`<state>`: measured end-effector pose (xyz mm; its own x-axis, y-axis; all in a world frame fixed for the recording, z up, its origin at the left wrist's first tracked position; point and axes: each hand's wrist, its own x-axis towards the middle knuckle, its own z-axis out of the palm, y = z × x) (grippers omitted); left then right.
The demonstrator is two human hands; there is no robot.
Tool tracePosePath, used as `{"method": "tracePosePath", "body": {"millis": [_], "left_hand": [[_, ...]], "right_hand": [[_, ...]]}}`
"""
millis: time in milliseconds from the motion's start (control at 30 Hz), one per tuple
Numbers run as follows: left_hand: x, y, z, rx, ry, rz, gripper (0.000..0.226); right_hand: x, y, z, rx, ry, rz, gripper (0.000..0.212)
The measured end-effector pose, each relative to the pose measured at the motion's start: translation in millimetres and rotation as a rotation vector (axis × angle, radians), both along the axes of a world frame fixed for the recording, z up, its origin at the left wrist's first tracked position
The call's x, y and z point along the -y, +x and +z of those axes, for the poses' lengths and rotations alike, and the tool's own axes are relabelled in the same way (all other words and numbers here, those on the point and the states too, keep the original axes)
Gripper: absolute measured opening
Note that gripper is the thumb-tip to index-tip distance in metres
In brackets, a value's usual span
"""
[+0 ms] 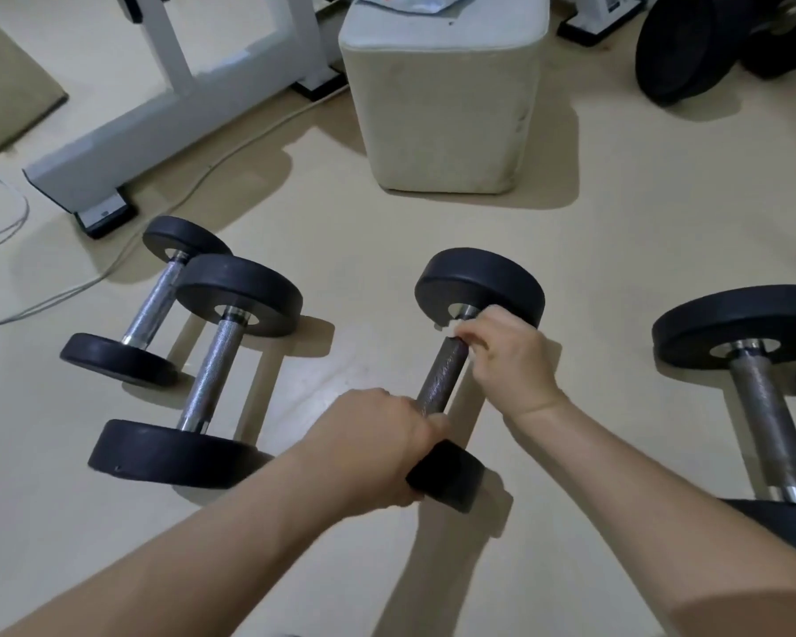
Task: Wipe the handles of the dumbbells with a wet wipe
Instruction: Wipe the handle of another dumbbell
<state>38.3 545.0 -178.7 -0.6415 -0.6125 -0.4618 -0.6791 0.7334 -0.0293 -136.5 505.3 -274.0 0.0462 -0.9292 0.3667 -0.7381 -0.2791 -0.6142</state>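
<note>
- Dumbbell (440, 381) lying mid-floor (364, 250): heavy, rigid, liable to roll.
- Steel knurled handle (446, 360): grippy, safest place to grab.
- Left hand (378, 434) clamped round near end, steadying.
- Right hand (506, 347) curled round far end, pressing soft, thin wet wipe (453, 325) against metal.

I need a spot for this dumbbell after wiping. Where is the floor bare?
Bare floor lies between the held dumbbell and the right dumbbell, and ahead toward the stool. The left is crowded: two dumbbells side by side, plus a cable.
</note>
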Motion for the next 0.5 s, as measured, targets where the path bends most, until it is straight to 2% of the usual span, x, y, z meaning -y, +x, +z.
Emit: {"method": "tracePosePath", "body": {"millis": [33,200,334,501], "left_hand": [[3.0,3.4,1.5,-0.001,0.018,0.016,0.041],[11.9,20.3,3.0,-0.067,0.06,0.089,0.046],[-0.4,19.2,-1.5,-0.137,0.066,0.109,0.041],[-26.6,38.8,-11.4,-0.28,0.18,0.238,0.048]], "right_hand": [[-3.5,6.4,-2.4,0.037,0.04,-0.029,0.027],[-25.9,16.9,6.2,-0.014,0.162,0.229,0.018],[13.5,22.8,9.9,-0.017,0.13,0.044,0.019],[-27.8,29.7,13.4,-0.035,0.185,0.323,0.016]]}}
